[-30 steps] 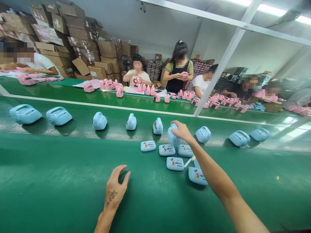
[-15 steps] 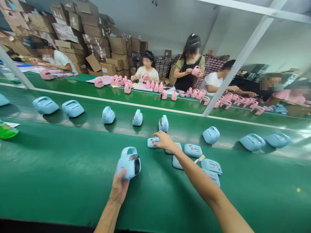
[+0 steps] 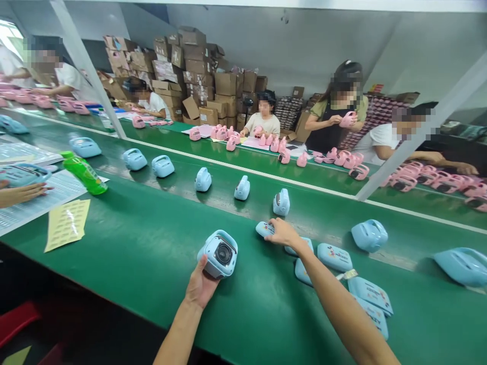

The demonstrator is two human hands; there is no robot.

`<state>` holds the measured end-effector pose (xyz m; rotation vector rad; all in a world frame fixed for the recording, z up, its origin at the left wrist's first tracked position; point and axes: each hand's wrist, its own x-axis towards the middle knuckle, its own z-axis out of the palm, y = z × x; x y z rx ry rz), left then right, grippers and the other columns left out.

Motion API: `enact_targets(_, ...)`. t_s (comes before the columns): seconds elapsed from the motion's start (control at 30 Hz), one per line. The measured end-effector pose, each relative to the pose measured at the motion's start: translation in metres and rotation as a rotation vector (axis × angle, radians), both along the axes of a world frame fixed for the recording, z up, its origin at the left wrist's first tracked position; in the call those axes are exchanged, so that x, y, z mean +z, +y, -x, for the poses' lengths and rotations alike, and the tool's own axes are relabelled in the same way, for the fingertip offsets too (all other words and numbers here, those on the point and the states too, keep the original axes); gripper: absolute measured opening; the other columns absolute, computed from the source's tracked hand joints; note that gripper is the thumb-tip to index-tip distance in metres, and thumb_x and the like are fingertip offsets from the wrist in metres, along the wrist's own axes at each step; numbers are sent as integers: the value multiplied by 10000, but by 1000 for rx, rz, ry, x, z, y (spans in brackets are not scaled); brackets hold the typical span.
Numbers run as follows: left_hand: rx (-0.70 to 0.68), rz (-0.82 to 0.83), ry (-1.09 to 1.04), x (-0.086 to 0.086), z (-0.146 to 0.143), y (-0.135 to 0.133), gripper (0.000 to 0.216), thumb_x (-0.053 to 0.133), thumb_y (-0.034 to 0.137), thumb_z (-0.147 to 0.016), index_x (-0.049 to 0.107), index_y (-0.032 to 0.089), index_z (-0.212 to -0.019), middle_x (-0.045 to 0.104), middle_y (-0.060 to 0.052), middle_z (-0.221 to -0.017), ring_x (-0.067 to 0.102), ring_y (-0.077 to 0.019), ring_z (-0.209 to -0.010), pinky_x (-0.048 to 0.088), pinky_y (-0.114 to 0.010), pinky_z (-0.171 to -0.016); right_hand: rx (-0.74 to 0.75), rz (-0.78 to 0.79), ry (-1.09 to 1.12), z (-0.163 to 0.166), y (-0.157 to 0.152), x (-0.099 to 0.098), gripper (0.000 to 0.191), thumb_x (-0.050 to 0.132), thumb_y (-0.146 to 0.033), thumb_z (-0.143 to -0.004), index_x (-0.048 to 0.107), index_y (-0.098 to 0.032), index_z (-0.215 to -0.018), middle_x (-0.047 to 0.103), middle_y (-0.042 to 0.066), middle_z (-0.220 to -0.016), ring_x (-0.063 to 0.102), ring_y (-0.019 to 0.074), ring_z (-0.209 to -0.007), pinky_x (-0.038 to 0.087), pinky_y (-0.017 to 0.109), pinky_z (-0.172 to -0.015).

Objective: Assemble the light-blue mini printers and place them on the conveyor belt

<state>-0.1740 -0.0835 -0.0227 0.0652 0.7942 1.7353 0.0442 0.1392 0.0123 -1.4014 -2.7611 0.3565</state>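
My left hand [image 3: 201, 286] grips a light blue toy camera [image 3: 218, 252] from below, its lens facing me, just above the green table [image 3: 133, 248]. My right hand [image 3: 281, 233] reaches forward and pinches a small blue printed cover plate [image 3: 264, 229] at the edge of the conveyor belt. More blue cover plates [image 3: 335, 256] lie to the right of that hand, beside my forearm. A row of blue camera bodies [image 3: 281, 203] stands on the belt beyond.
A green bottle [image 3: 84, 173] and yellow sticker sheets [image 3: 67, 229] lie at the left, near another person's hand [image 3: 19, 193]. Workers across the belt handle pink cameras [image 3: 342, 159]. Cardboard boxes [image 3: 198, 66] are stacked behind. A white post [image 3: 414, 142] slants at right.
My left hand turned the blue camera so its lens faces me. My right hand stays at the cover plate. The view swung left, bringing the bottle and sticker sheets into sight.
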Motion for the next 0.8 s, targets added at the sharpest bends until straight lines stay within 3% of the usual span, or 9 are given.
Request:
enact_targets(0.13, 60, -16, -3, 9, -5, 5, 666, 768, 423, -823, 549, 243, -1425, 737, -130, -1243, 673, -333, -1194, 524, -546, -1051, -15, -25, -16, 4, -13, -2, 542, 769, -357, -725, 621, -118, -1189, 635, 196, -1193, 618, 341, -1079, 451, 362, -845)
enact_targets(0.33, 123, 90, -15, 19, -7, 10, 538, 725, 350, -871, 584, 236, -1378, 761, -113, -1179, 705, -291, -1130, 546, -521, -1031, -44, -21, 25, 12, -20, 5, 494, 768, -231, -677, 608, -115, -1129, 667, 202, -1132, 635, 344, -1038, 446, 383, -880)
enact_targets(0.47, 159, 176, 16, 23, -10, 13, 450, 699, 372, -897, 625, 201, -1306, 753, -125, -1191, 710, -287, -1118, 579, -496, -991, -74, 18, 109, 9, -25, 10, 475, 771, -292, -714, 610, -124, -1127, 678, 193, -1165, 646, 324, -1055, 463, 374, -880)
enact_targets(0.53, 155, 209, 45, 25, -11, 14, 445, 715, 406, -886, 642, 187, -1267, 746, -134, -1201, 712, -295, -1114, 596, -486, -965, -76, 95, 211, 10, -33, 11, 451, 746, -377, -765, 617, -145, -1130, 697, 145, -1152, 661, 280, -1037, 486, 351, -867)
enact_targets(0.7, 88, 149, 148, 23, -19, 16, 555, 848, 453, -749, 663, 206, -1211, 720, -126, -1263, 697, -313, -1142, 609, -423, -927, 27, 614, 762, 31, -75, 9, 410, 715, -469, -804, 668, -183, -1093, 723, 71, -1062, 680, 237, -1004, 530, 356, -869)
enact_targets(0.8, 34, 115, 203, 24, -23, 13, 718, 934, 430, -622, 643, 226, -1246, 705, -118, -1286, 705, -318, -1101, 616, -388, -873, 13, 542, 824, 49, -105, 9, 565, 804, -501, -728, 673, -201, -1189, 690, 92, -1098, 654, 256, -1015, 541, 370, -838)
